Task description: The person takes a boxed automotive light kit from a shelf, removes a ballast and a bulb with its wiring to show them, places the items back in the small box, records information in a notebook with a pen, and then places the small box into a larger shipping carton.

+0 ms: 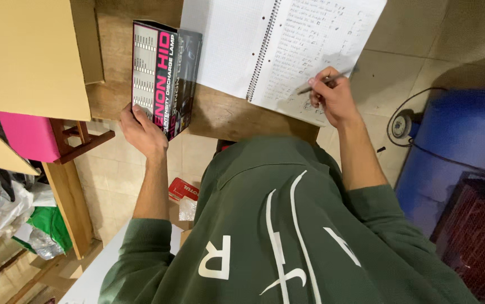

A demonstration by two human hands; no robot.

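At the desk's [220, 115] near wooden edge, a flat cardboard sheet [25, 53] crowds the left. The left hand [141, 130] grips the lower corner of a glossy black-and-pink box [163, 76], fingers closed on it. Rightward, a spiral-bound squared notebook [276, 45] lies open; the right hand [332, 95] pinches a slim pen [326, 81], tip on the page.

Box [165, 76]: black w/ pink panel, white lettering, pale chart strip; notebook [287, 50]: white squared paper, dark handwriting, metal spiral; pen [327, 80]: dark grey; table [225, 112]: brown wood grain; carton [25, 53]: plain tan; stool seat [28, 135]: hot pink, frame red-brown; sweatshirt [287, 225]: dark green w/ white print; drum [462, 141]: blue; crate [479, 231]: dark maroon mesh; floor [417, 34]: beige tiles, grey grout; bags [54, 222]: green & white; small pack [183, 190]: red
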